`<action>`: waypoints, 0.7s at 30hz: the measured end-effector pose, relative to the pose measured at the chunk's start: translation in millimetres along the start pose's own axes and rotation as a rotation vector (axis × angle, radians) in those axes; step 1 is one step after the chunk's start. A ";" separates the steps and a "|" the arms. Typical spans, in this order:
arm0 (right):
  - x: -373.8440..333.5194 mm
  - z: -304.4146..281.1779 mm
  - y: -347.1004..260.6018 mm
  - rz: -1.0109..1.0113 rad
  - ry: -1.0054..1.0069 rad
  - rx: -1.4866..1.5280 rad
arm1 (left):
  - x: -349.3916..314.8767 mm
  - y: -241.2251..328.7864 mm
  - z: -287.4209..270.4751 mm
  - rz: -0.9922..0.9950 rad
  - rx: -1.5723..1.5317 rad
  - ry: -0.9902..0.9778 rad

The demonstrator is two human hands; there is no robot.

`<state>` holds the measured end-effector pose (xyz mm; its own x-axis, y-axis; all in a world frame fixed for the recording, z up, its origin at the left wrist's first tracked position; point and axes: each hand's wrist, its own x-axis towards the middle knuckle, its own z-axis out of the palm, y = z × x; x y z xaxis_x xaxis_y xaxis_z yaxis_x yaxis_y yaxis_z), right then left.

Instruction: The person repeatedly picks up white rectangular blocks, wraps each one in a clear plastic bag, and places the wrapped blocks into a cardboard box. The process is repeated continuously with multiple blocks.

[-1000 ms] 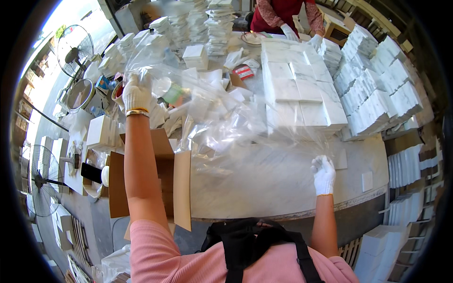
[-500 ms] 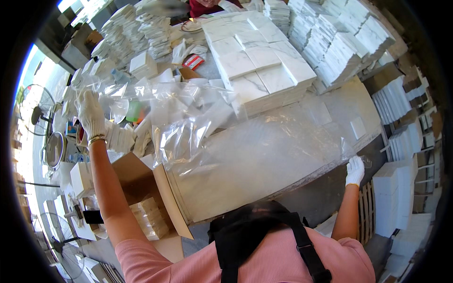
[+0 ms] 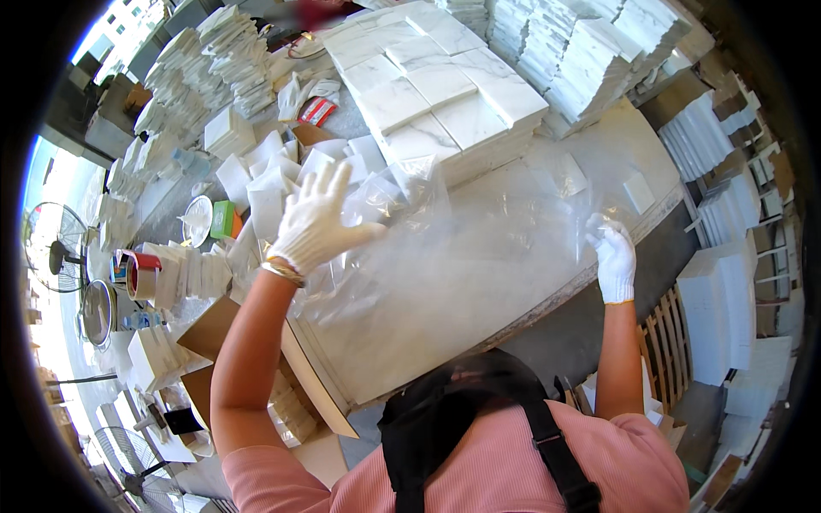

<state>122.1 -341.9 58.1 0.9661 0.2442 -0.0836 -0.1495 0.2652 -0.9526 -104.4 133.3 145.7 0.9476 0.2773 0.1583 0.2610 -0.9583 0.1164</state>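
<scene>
A clear plastic sheet (image 3: 479, 218) lies crumpled across the pale tabletop (image 3: 428, 325). Over its left part, my left hand (image 3: 315, 221) in a white knit glove is open, fingers spread and thumb out to the right. My right hand (image 3: 611, 252), also gloved, is at the table's right front edge, its fingers curled together on the sheet's right end. Beyond the sheet stands a block of stacked white marble-look tiles (image 3: 436, 94), with some top tiles sitting higher than others. A small loose tile (image 3: 638, 192) lies beyond my right hand.
An open cardboard box (image 3: 312, 376) with wrapped packs inside stands at the table's left front. More tile stacks (image 3: 590, 64) fill the back right. Foam pieces (image 3: 274, 175), a green-and-orange box (image 3: 226, 220) and tape rolls (image 3: 141, 275) lie left. Fans (image 3: 56, 252) stand far left.
My left hand has swung right from the far left and spread its fingers; the sheet's left part has dropped nearer the table. My right hand has moved up and left with the sheet's end.
</scene>
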 end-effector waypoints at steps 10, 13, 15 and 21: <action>-25.3 28.8 -3.0 0.045 -0.096 0.030 | 26.8 -39.8 73.3 0.226 0.377 -0.330; -30.6 10.0 3.4 0.037 -0.093 0.136 | -1.3 -145.5 91.5 0.052 0.491 -0.433; -25.9 -9.9 19.2 0.056 -0.136 0.162 | -40.4 -210.5 97.6 -0.317 0.415 -0.505; -32.1 3.5 -0.6 0.078 -0.135 0.187 | -22.4 -110.1 -15.4 -0.204 0.331 -0.795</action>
<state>90.5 -346.6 62.4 0.9150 0.3901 -0.1026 -0.2709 0.4058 -0.8729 -157.2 233.6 144.4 0.6922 0.4332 -0.5772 0.3624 -0.9003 -0.2411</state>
